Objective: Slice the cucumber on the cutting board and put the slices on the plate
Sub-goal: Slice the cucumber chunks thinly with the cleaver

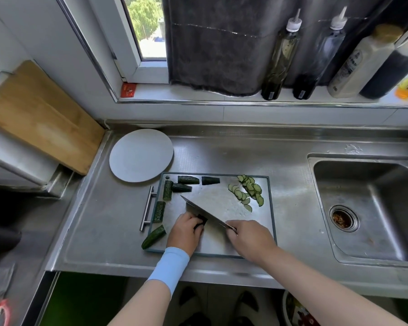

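Steel counter (245, 156), cutting board (219, 196) centred.
My left hand (184, 234) pins a cucumber piece (201, 220) under curled fingers; my right hand (251, 238) grips the knife (205, 211) against it. Slices (247, 189) lie at the board's far right.

The grey metal cutting board (264, 215) has a dark teal rim. The short cucumber chunks (188, 180) are dark green with mottled skin. The thin cucumber slices (247, 188) are pale green, edged dark. The round flat plate (140, 155) near the desk's back-left corner is plain white. The stainless-steel desk (222, 156) is silver with a fine dotted texture. The broad steel knife (203, 209) is shiny grey. The fabric sleeve cuff (169, 267) is light blue.
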`<state>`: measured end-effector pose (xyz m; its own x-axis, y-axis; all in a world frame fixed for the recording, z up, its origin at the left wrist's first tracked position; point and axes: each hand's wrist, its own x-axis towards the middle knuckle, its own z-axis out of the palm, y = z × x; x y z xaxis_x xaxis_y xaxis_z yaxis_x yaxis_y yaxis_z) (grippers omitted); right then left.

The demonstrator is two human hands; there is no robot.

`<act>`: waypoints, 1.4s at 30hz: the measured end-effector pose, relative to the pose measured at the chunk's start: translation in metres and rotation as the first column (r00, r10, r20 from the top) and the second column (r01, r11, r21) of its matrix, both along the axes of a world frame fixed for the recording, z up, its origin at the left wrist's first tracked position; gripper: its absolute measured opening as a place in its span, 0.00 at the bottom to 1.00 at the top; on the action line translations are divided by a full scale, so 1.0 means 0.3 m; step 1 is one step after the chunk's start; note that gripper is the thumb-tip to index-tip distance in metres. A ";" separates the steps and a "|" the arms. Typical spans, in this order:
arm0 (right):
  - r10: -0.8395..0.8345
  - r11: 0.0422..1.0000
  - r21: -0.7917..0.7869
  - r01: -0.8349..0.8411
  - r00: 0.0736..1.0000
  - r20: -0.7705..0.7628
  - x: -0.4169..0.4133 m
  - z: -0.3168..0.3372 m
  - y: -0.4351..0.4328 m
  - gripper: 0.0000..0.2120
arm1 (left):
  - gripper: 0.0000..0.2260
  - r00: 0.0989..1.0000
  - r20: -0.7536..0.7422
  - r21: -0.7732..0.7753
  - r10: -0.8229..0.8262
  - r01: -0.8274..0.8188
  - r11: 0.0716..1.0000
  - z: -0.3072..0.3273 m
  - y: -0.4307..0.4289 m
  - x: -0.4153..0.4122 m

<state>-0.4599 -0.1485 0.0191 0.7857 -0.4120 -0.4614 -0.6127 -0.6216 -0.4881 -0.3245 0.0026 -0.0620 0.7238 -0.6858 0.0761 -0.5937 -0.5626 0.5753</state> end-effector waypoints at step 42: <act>-0.194 0.941 -0.280 0.192 0.981 0.021 -0.105 0.001 -0.063 0.18 | 0.06 0.996 0.017 -0.119 -0.092 0.094 0.988 -0.015 -0.059 0.031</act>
